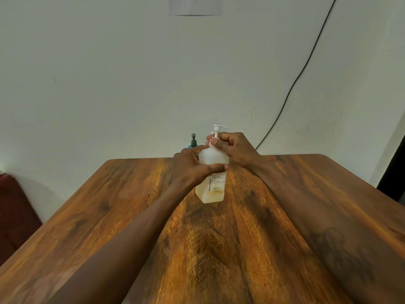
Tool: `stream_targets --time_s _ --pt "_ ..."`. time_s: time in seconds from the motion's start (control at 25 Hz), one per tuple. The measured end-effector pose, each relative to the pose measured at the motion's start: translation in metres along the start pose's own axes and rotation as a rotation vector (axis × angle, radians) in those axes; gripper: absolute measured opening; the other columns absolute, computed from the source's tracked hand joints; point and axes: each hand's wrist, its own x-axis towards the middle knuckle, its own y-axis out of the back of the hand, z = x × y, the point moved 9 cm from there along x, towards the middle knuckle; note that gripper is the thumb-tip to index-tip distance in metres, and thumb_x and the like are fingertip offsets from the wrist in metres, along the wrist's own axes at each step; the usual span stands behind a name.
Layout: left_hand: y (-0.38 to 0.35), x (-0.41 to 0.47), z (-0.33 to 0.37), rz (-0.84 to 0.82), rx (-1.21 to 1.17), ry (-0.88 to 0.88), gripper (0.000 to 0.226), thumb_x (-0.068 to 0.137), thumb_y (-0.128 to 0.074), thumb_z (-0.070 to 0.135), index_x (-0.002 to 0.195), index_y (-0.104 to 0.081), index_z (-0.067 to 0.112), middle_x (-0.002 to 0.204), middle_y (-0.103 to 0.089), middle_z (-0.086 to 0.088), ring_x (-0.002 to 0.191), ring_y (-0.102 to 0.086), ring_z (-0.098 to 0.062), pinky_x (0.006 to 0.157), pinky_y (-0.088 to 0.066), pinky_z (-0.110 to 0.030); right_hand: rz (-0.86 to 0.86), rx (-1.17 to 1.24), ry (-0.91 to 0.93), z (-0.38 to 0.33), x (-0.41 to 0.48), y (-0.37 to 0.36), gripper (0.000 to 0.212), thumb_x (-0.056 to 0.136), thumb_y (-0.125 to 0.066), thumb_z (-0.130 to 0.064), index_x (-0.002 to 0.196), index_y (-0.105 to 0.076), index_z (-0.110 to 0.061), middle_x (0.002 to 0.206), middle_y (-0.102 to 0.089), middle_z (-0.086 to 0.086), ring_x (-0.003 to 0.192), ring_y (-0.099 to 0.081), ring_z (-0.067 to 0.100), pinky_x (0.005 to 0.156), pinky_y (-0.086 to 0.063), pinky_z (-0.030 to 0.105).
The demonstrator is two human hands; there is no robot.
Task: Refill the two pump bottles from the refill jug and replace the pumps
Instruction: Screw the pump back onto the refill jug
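A translucent white pump bottle with a printed label stands upright in the middle of the wooden table, holding a little yellowish liquid at the bottom. My left hand grips its upper body from the left. My right hand pinches the collar of its white pump at the neck. Behind it, mostly hidden by my left hand, stands a teal pump bottle with a dark pump. No refill jug is in view.
The table's far edge runs against a pale wall. A black cable hangs down the wall at the right. A dark red seat sits off the table's left side.
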Motion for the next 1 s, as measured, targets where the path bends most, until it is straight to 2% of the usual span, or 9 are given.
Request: stream_targets --time_s 0.16,0.28,0.4,0.48,0.6,0.72,0.8,0.88,1.0 --pt "0.001 -0.008 0.006 0.042 0.048 -0.026 0.080 0.056 -0.077 0.079 0.121 -0.071 0.033 0.100 -0.077 0.011 0.078 -0.070 -0.003 0.065 -0.060 -0.024 0.216 -0.210 0.017 -0.009 -0.007 0.011 0.032 0.077 -0.086 -0.042 0.095 -0.078 -0.017 0.088 -0.076 -0.006 0.084 -0.074 0.007 0.075 -0.063 0.029" --pt "-0.005 -0.012 0.007 0.002 0.071 -0.032 0.080 0.055 -0.077 0.081 0.119 -0.070 0.035 0.097 -0.076 0.012 0.079 -0.069 -0.003 0.066 -0.061 -0.030 0.384 -0.390 0.025 -0.012 -0.011 0.026 0.055 0.058 -0.092 -0.060 0.066 -0.068 -0.011 0.063 -0.067 -0.006 0.056 -0.058 0.003 0.053 -0.047 0.022" --pt "-0.008 -0.012 0.007 -0.008 0.081 0.001 0.078 0.052 -0.079 0.080 0.115 -0.071 0.033 0.095 -0.076 0.011 0.077 -0.069 -0.003 0.065 -0.061 -0.030 0.389 -0.479 -0.017 -0.006 -0.010 0.025 0.065 0.064 -0.082 -0.071 0.076 -0.068 -0.009 0.070 -0.069 0.000 0.060 -0.059 0.008 0.057 -0.047 0.028" --pt "-0.008 -0.007 0.005 -0.003 0.038 0.012 0.082 0.052 -0.078 0.082 0.118 -0.071 0.034 0.094 -0.076 0.012 0.076 -0.070 -0.001 0.065 -0.061 -0.027 0.238 -0.256 -0.059 0.003 -0.006 0.017 0.055 0.078 -0.076 -0.065 0.099 -0.071 -0.014 0.094 -0.075 0.001 0.081 -0.070 0.009 0.072 -0.057 0.027" --pt "-0.005 -0.001 0.001 0.002 -0.022 0.016 0.085 0.051 -0.078 0.085 0.118 -0.073 0.033 0.095 -0.077 0.012 0.077 -0.072 -0.001 0.066 -0.062 -0.029 -0.026 0.204 -0.075 0.007 -0.005 0.001 0.034 0.097 -0.068 -0.031 0.128 -0.066 -0.018 0.129 -0.070 0.004 0.115 -0.069 0.018 0.097 -0.058 0.039" --pt "-0.004 -0.001 0.001 -0.012 -0.027 -0.006 0.086 0.049 -0.079 0.084 0.118 -0.073 0.033 0.092 -0.077 0.012 0.075 -0.071 -0.001 0.064 -0.062 -0.028 0.071 0.071 -0.021 0.003 -0.006 0.012 0.037 0.087 -0.081 -0.022 0.120 -0.071 -0.011 0.116 -0.075 0.006 0.108 -0.073 0.019 0.086 -0.061 0.029" --pt "-0.005 -0.004 0.002 -0.024 -0.021 -0.016 0.086 0.049 -0.079 0.084 0.119 -0.072 0.035 0.092 -0.077 0.012 0.075 -0.071 -0.001 0.063 -0.062 -0.028 0.256 -0.127 -0.051 -0.004 -0.011 0.023 0.051 0.065 -0.094 -0.042 0.102 -0.074 -0.013 0.097 -0.077 0.000 0.088 -0.074 0.013 0.071 -0.061 0.024" --pt "-0.009 -0.006 0.001 -0.043 -0.022 -0.012 0.085 0.049 -0.079 0.084 0.118 -0.071 0.036 0.092 -0.077 0.012 0.076 -0.071 -0.001 0.064 -0.062 -0.029 0.355 -0.261 -0.073 -0.009 -0.015 0.025 0.065 0.052 -0.094 -0.058 0.089 -0.069 -0.012 0.082 -0.071 -0.003 0.073 -0.067 0.010 0.063 -0.056 0.028" --pt "-0.010 -0.006 -0.001 -0.049 -0.051 0.011 0.085 0.051 -0.081 0.081 0.119 -0.071 0.032 0.094 -0.077 0.011 0.077 -0.071 0.000 0.067 -0.062 -0.029 0.251 -0.194 -0.083 -0.007 -0.010 0.019 0.062 0.065 -0.088 -0.059 0.101 -0.067 -0.013 0.091 -0.070 -0.003 0.081 -0.066 0.011 0.073 -0.058 0.031"
